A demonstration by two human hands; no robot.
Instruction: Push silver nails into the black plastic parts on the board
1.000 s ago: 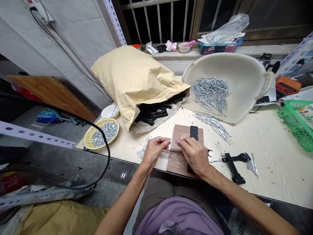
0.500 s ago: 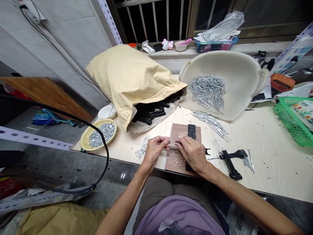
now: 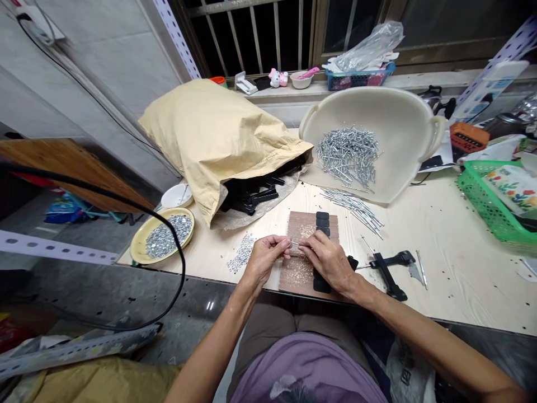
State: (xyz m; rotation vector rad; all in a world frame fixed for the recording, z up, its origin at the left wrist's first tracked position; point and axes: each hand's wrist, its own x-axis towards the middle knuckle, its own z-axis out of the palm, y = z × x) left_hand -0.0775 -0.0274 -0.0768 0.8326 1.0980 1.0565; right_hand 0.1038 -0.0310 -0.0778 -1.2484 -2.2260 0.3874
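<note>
Between the fingertips of my left hand (image 3: pixel 268 256) and my right hand (image 3: pixel 329 260) runs a thin metal rod (image 3: pixel 295 243). Both hands are closed in a pinch, one at each end of it, so its ends are hidden. They are held over a brown board (image 3: pixel 293 274) sprinkled with pale crumbs. Black rounded pads (image 3: pixel 323 223) lie in a row along the board, partly under my right hand. A black plastic part (image 3: pixel 352 262) shows beside my right wrist. Left of my left hand is a scatter of small shiny metal pieces (image 3: pixel 241 253).
A yellow plate (image 3: pixel 136 251) of metal bits sits left. Behind are a sack (image 3: pixel 210 123) of black parts and a white basin (image 3: pixel 403 123) of metal rods. Loose rods (image 3: pixel 354 210), a black crossed tool (image 3: pixel 388 271) and a green basket (image 3: pixel 482 207) lie right.
The whole view has shifted slightly, with the table's things sliding left in the picture. Both hands keep their pinch on the rod, more of which shows between the fingertips.
</note>
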